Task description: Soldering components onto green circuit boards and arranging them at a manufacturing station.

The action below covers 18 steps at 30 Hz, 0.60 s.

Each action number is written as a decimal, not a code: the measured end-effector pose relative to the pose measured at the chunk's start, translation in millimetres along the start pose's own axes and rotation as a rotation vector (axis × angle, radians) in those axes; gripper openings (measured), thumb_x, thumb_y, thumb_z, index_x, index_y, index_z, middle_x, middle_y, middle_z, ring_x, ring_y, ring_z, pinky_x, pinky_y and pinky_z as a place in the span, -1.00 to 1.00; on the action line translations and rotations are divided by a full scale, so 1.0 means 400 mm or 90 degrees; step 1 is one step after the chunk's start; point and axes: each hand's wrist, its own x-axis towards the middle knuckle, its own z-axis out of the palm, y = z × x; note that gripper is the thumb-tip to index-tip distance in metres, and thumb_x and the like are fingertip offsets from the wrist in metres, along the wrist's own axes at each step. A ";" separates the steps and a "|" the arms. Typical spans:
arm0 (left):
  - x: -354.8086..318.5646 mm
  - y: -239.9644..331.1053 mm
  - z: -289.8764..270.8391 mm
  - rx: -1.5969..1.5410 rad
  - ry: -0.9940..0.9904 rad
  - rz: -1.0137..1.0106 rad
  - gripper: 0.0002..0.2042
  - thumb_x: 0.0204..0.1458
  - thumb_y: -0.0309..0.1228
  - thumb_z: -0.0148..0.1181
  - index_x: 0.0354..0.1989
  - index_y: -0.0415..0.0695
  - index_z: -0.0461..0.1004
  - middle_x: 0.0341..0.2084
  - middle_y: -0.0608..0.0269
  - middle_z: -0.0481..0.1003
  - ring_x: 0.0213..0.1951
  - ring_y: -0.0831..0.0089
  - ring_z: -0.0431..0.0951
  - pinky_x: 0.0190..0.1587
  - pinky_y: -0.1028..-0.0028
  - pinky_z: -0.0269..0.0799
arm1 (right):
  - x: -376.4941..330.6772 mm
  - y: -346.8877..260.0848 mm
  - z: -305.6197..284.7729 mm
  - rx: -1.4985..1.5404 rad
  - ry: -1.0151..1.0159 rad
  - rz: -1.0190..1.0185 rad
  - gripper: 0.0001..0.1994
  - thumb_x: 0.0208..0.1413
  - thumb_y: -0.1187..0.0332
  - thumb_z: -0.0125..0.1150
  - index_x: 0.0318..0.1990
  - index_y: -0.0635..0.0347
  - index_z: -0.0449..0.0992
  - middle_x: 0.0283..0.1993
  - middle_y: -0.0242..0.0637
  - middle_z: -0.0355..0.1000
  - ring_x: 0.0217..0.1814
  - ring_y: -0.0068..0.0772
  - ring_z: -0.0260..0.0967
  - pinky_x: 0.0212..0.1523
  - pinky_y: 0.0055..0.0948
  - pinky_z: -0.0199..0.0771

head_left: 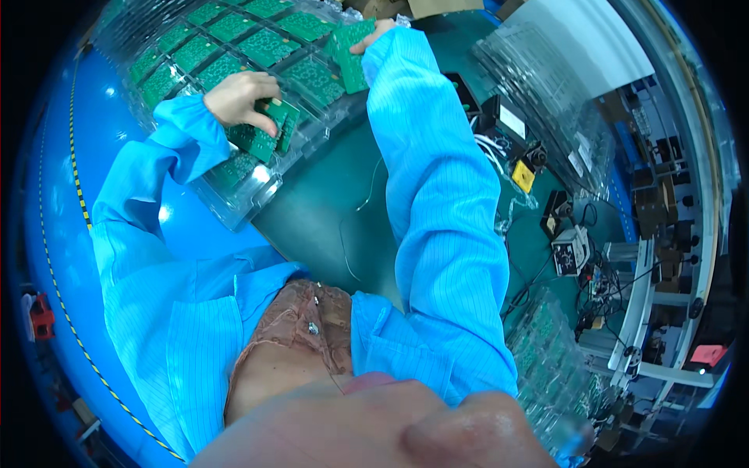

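Note:
My left hand [243, 103] grips a couple of green circuit boards [261, 143], thumb on their face, above the near corner of a clear plastic tray [248, 199]. Farther off and to the right, my right hand [378, 36] is closed on the upper right edge of another green circuit board [347, 61], which is tilted beside the tray. Rows of green circuit boards [232, 27] fill the tray's compartments. The undersides of the held boards and some of my right fingers are hidden.
The tray rests on a dark green mat [320, 210] with a thin loose wire. To the right are a stack of clear trays [530, 86], a black box with a white label [507, 123], a yellow sponge [523, 177] and tangled cables. More tray-held boards [546, 351] sit at the lower right.

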 end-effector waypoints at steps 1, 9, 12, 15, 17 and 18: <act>-0.051 0.007 -0.003 0.011 0.003 -0.030 -0.48 -0.35 -0.01 0.42 -0.37 -0.22 0.46 -0.45 0.13 0.43 -0.34 0.08 0.46 -0.34 0.22 0.36 | -0.077 -0.024 0.077 0.081 0.228 -0.288 -0.45 -0.19 0.21 0.49 -0.02 0.28 0.49 -0.12 -0.17 0.52 -0.20 -0.30 0.50 -0.16 -0.36 0.49; -0.063 0.083 -0.067 0.092 -0.007 0.069 -0.63 -0.21 -0.15 0.32 -0.43 -0.21 0.40 -0.51 0.14 0.32 -0.36 0.10 0.37 -0.32 0.24 0.29 | -0.664 0.291 0.315 0.267 0.612 -0.532 -0.60 -0.13 0.19 0.44 -0.15 0.22 0.58 -0.15 -0.15 0.53 -0.15 -0.44 0.45 -0.06 -0.35 0.43; -0.083 0.110 -0.068 0.113 0.014 0.045 -0.65 -0.21 -0.18 0.30 -0.42 -0.21 0.39 -0.49 0.14 0.31 -0.34 0.11 0.36 -0.29 0.23 0.30 | -0.685 0.485 0.534 0.109 0.747 -0.637 -0.79 -0.30 0.60 0.34 -0.43 0.10 0.57 -0.39 -0.30 0.52 -0.26 -0.28 0.48 -0.21 -0.37 0.45; -0.115 0.111 -0.070 0.092 0.008 0.017 -0.66 -0.21 -0.26 0.33 -0.37 -0.24 0.41 -0.46 0.13 0.31 -0.33 0.13 0.36 -0.30 0.24 0.30 | -0.691 0.601 0.698 -0.238 0.714 -0.662 -0.78 -0.33 0.53 0.26 -0.41 0.04 0.52 -0.28 -0.42 0.50 -0.19 -0.40 0.45 0.03 -0.12 0.19; -0.123 0.105 -0.070 0.091 0.005 0.011 -0.68 -0.18 -0.30 0.32 -0.34 -0.25 0.42 -0.43 0.12 0.34 -0.31 0.12 0.38 -0.28 0.25 0.32 | -0.668 0.653 0.780 -0.279 0.743 -0.660 -0.89 -0.21 0.45 0.16 -0.43 0.09 0.50 -0.28 -0.45 0.50 -0.17 -0.40 0.45 0.02 -0.16 0.21; -0.122 0.101 -0.067 0.084 0.001 0.017 -0.68 -0.18 -0.30 0.32 -0.34 -0.25 0.42 -0.43 0.12 0.34 -0.31 0.12 0.38 -0.28 0.25 0.32 | -0.659 0.672 0.800 -0.288 0.757 -0.657 -0.88 -0.22 0.44 0.17 -0.42 0.10 0.50 -0.27 -0.43 0.50 -0.17 -0.38 0.44 0.02 -0.15 0.22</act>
